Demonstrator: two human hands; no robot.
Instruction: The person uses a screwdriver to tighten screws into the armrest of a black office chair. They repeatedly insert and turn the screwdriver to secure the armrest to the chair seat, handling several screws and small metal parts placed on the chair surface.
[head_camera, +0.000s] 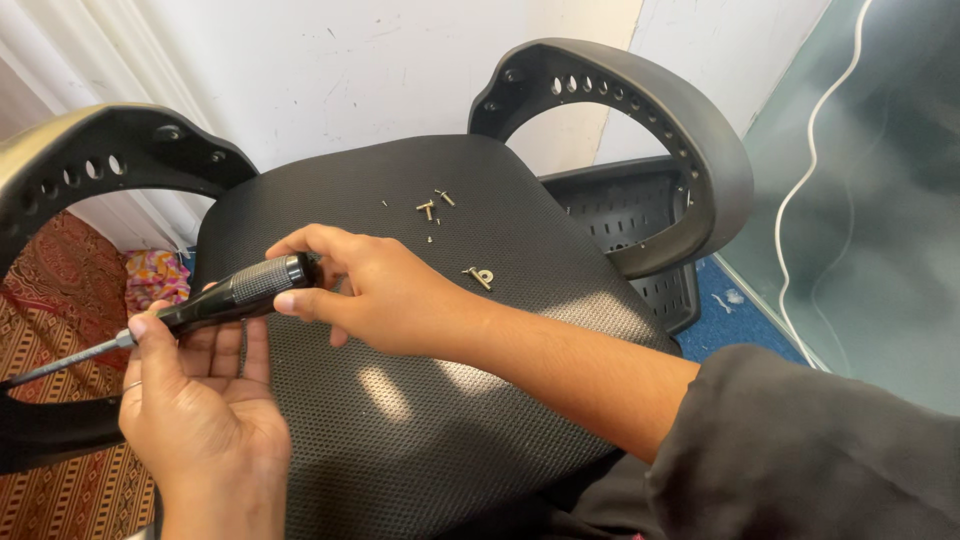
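Screwdriver (215, 300) held in both hands above chair seat (420, 420). Right hand (385, 290) fingers closed around knurled handle end; left hand (195, 385) half-open, thumb pressing shaft end of handle. Likely light, rigid; knurling gives best purchase. Loose screws (432, 208) beyond right hand's grip.

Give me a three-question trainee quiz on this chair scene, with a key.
1. True or false: both hands hold the screwdriver.
2. Where do the loose screws lie? A) on the patterned rug B) on the mesh seat C) in the left palm
3. Fill in: the right hand grips the tool's black ____, while the left hand steadies it near the shaft.

Key: 1 true; 2 B, on the seat; 3 handle.
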